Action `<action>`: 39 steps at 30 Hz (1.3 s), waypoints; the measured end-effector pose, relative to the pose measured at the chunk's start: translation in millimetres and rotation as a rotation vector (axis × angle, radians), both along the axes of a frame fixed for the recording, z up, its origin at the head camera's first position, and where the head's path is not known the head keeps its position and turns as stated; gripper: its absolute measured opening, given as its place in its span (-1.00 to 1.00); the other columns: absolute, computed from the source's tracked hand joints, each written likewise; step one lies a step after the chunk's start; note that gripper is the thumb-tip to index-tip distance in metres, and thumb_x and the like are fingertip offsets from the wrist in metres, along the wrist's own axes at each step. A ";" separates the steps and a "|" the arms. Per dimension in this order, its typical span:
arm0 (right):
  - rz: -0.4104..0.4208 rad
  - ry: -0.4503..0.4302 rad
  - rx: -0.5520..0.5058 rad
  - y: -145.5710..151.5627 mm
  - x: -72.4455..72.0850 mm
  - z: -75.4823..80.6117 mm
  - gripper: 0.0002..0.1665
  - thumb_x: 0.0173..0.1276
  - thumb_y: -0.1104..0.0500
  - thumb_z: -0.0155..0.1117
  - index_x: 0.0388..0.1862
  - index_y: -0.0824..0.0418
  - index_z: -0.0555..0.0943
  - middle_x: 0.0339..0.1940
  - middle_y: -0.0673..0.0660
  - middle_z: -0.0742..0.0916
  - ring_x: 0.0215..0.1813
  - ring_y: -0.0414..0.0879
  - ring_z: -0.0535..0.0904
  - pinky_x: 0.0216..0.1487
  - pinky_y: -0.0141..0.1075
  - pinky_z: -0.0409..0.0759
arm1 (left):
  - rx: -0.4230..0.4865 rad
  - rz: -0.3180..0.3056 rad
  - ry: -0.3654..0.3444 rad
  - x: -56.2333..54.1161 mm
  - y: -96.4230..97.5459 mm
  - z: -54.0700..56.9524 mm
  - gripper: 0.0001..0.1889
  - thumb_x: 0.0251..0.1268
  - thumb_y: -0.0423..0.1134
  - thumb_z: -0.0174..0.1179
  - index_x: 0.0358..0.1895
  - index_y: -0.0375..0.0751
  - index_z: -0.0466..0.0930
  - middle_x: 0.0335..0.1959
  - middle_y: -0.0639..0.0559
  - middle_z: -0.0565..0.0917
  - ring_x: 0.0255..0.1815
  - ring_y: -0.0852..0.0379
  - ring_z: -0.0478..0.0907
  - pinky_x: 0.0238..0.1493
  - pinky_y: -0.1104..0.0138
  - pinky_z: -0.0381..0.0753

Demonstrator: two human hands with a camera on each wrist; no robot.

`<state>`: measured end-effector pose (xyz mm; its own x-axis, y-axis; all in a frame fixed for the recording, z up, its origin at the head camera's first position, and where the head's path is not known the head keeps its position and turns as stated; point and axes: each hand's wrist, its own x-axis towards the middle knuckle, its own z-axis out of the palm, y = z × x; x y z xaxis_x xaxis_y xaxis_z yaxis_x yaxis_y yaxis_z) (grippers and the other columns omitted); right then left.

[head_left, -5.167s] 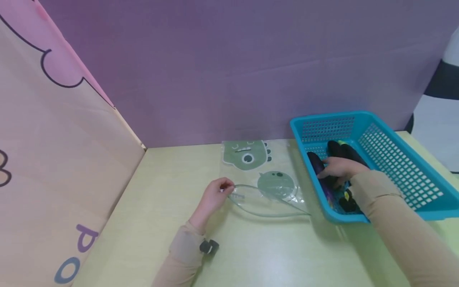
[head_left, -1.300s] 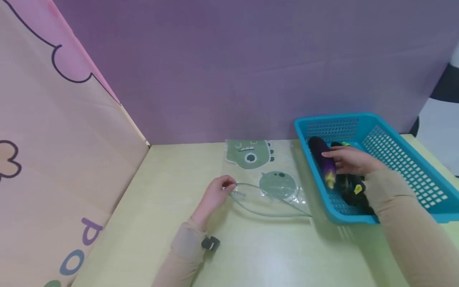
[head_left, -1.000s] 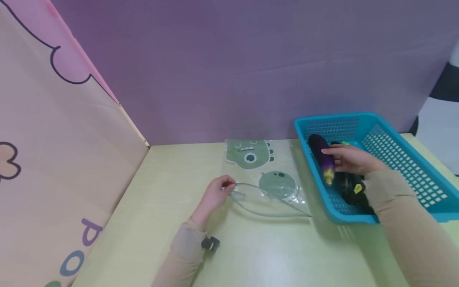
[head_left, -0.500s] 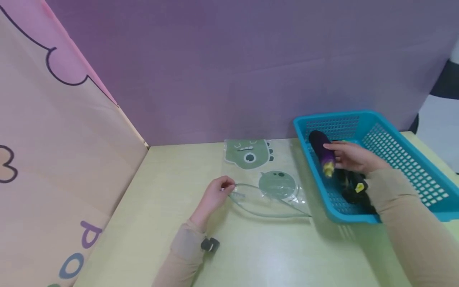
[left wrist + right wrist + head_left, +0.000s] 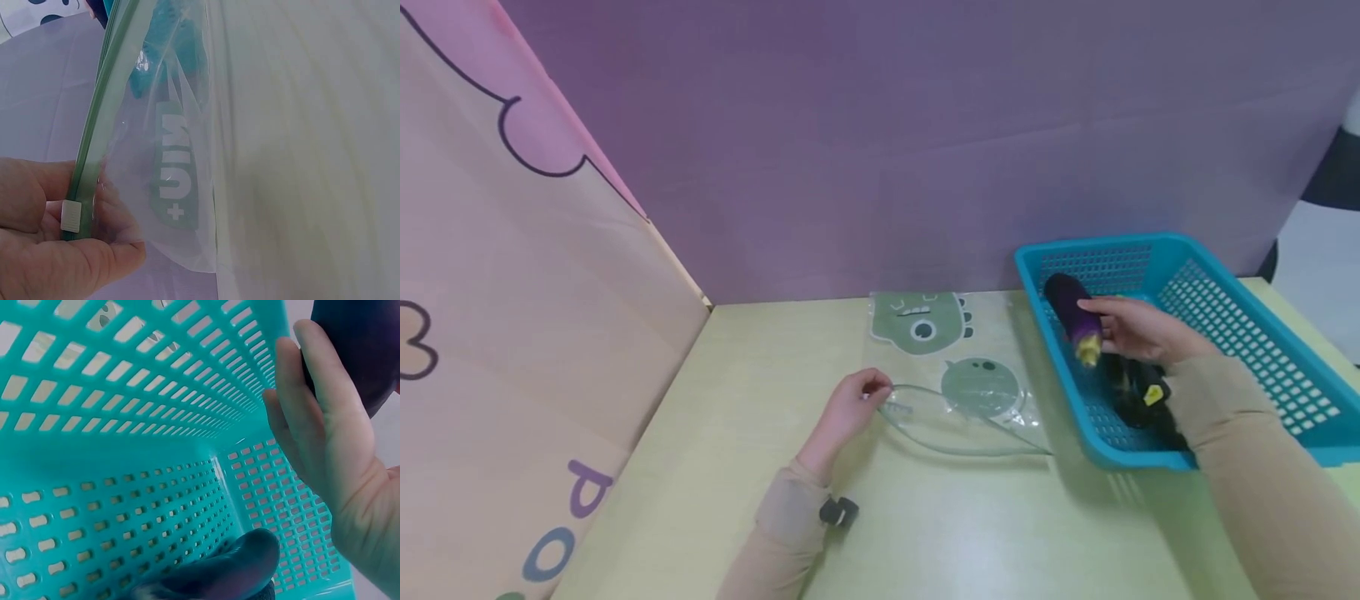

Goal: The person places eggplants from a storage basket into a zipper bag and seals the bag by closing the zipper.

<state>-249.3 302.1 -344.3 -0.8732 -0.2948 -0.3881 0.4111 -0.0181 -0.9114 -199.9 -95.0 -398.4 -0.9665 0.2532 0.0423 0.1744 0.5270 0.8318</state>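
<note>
The left hand [image 5: 850, 407] reaches in from the near side, its forearm slanting away, thumb and fingers pinching the left end of the green zip of a clear slider bag [image 5: 981, 387]; in the left wrist view the white slider [image 5: 71, 216] sits right by the fingers. The right hand [image 5: 1138, 329] extends from the near right over the left part of a turquoise basket [image 5: 1150, 459], its thumb on the near side of a purple eggplant [image 5: 1072, 312] and its fingers round the right side, gripping it. That eggplant is tilted, dark rounded end far and left, yellowish stem end near; whether it touches the basket's left wall I cannot tell. More dark eggplants [image 5: 231, 569] lie on the basket's floor below the hand, partly hidden, so their number is unclear. The bag lies on the pale table [image 5: 760, 375], just left of the basket, its mouth gaping toward the near side, with green cartoon creatures printed on its far part.
</note>
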 end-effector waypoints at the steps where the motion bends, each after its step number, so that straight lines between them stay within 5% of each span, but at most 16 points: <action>1: 0.000 -0.003 -0.004 -0.3 0.2 -0.1 -0.68 0.52 0.09 -0.15 0.10 0.21 0.13 -0.29 0.04 0.66 -0.26 -0.17 0.64 -0.25 -0.39 0.65 | 0.001 0.001 0.000 -0.1 0.0 -0.6 -0.89 0.30 -0.41 0.08 -0.20 -0.32 0.58 -0.26 -0.12 0.63 -0.18 0.03 0.55 -0.04 0.19 0.57; 13: 0.008 -0.020 -0.084 1.5 1.0 0.4 -0.79 0.54 0.10 -0.18 0.03 0.17 0.23 -0.28 0.08 0.68 -0.26 -0.12 0.67 -0.25 -0.37 0.67 | 0.009 0.003 -0.010 -0.1 -0.1 -1.1 -0.89 0.31 -0.40 0.08 -0.19 -0.30 0.58 -0.25 -0.11 0.63 -0.17 0.04 0.53 -0.03 0.19 0.56; 15: 0.008 -0.031 -0.093 1.0 1.5 2.1 -0.56 0.53 0.10 -0.18 0.31 0.13 0.09 -0.29 0.06 0.68 -0.27 -0.14 0.67 -0.27 -0.38 0.67 | 0.011 0.006 -0.012 -0.3 0.2 -1.1 -0.89 0.31 -0.39 0.08 -0.20 -0.29 0.58 -0.25 -0.10 0.63 -0.17 0.05 0.53 -0.03 0.19 0.56; 17: 0.013 -0.041 -0.092 0.1 2.1 4.4 -0.26 0.53 0.08 -0.17 0.49 0.05 -0.28 -0.28 0.02 0.67 -0.27 -0.16 0.67 -0.28 -0.40 0.66 | 0.015 0.011 -0.018 -0.5 0.7 -1.1 -0.89 0.31 -0.39 0.08 -0.20 -0.28 0.59 -0.26 -0.10 0.63 -0.18 0.06 0.53 -0.03 0.19 0.56; 20: 0.008 -0.056 -0.086 -1.6 3.6 7.8 -0.03 0.52 0.05 -0.16 0.43 0.04 -0.66 -0.28 -0.02 0.66 -0.30 -0.19 0.67 -0.31 -0.44 0.65 | 0.012 0.006 -0.015 -1.0 1.0 -1.8 -0.89 0.31 -0.39 0.08 -0.20 -0.29 0.58 -0.26 -0.09 0.62 -0.18 0.07 0.53 -0.04 0.21 0.56; 25: 0.000 -0.051 -0.125 -3.1 3.7 9.5 -0.03 0.52 0.07 -0.16 0.43 0.02 -0.65 -0.28 0.00 0.66 -0.29 -0.17 0.68 -0.28 -0.43 0.66 | 0.022 -0.014 0.003 0.1 -0.1 -2.6 -0.89 0.30 -0.41 0.07 -0.21 -0.31 0.58 -0.27 -0.09 0.62 -0.19 0.08 0.53 -0.05 0.24 0.56; 28: 0.001 -0.026 -0.148 -1.8 4.4 9.6 -0.24 0.52 0.09 -0.17 0.49 -0.02 -0.32 -0.27 0.06 0.68 -0.26 -0.12 0.69 -0.25 -0.40 0.67 | 0.022 -0.032 0.033 2.2 -0.6 -0.8 -0.90 0.29 -0.41 0.07 -0.22 -0.31 0.58 -0.29 -0.09 0.62 -0.21 0.08 0.53 -0.07 0.26 0.57; 32: 0.005 -0.025 -0.226 -0.3 8.3 13.3 -0.70 0.54 0.10 -0.19 0.14 0.15 0.09 -0.25 0.21 0.70 -0.22 -0.06 0.70 -0.24 -0.37 0.68 | 0.018 -0.025 0.017 3.0 -0.1 1.0 -0.89 0.29 -0.42 0.07 -0.21 -0.31 0.58 -0.27 -0.10 0.62 -0.20 0.07 0.53 -0.08 0.25 0.57; 39: -0.040 -0.116 -0.527 2.1 13.9 24.0 -0.61 0.51 0.15 -0.12 0.22 0.07 0.06 -0.14 0.32 0.66 -0.12 0.10 0.68 -0.14 -0.28 0.68 | 0.020 -0.004 -0.021 1.0 1.1 0.2 -0.88 0.30 -0.42 0.08 -0.19 -0.33 0.58 -0.25 -0.13 0.62 -0.19 0.06 0.52 -0.07 0.24 0.56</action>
<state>-235.4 304.3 -320.3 -0.8482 -0.4426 -0.2910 0.4979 -0.4784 -0.7234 -198.9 -94.0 -398.2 -0.9662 0.2565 0.0272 0.1590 0.5092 0.8458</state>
